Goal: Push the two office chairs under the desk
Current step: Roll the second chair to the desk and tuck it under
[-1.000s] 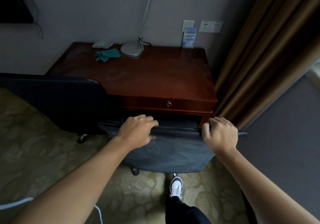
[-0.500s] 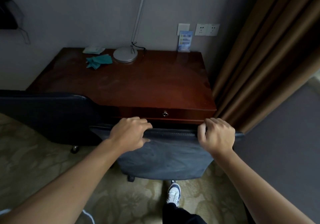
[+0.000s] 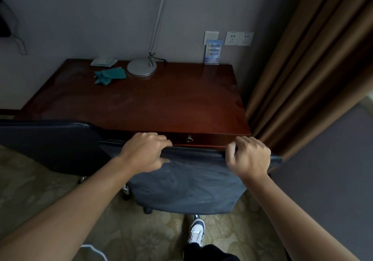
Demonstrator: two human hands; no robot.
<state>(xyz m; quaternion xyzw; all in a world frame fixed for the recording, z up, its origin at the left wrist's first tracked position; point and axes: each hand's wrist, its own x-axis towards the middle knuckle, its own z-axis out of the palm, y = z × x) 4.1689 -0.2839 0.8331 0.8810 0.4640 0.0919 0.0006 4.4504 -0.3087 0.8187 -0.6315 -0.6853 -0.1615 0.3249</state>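
A dark grey office chair (image 3: 187, 188) stands right in front of me, its backrest top against the front edge of the reddish wooden desk (image 3: 153, 103). My left hand (image 3: 144, 151) grips the top left of that backrest, and my right hand (image 3: 249, 156) grips its top right. A second dark chair (image 3: 50, 141) stands to the left, its backrest also close to the desk's front edge. The seats of both chairs are hidden from view.
A silver desk lamp (image 3: 142, 69), a teal cloth (image 3: 110, 75) and a blue card stand (image 3: 213, 52) sit at the back of the desk. Brown curtains (image 3: 306, 69) hang at the right. My shoe (image 3: 196, 229) is on the patterned carpet behind the chair.
The chair in my hands has rolled forward toward the desk; its backrest top now meets the drawer front. I have stepped closer, so the desk fills more of the view.
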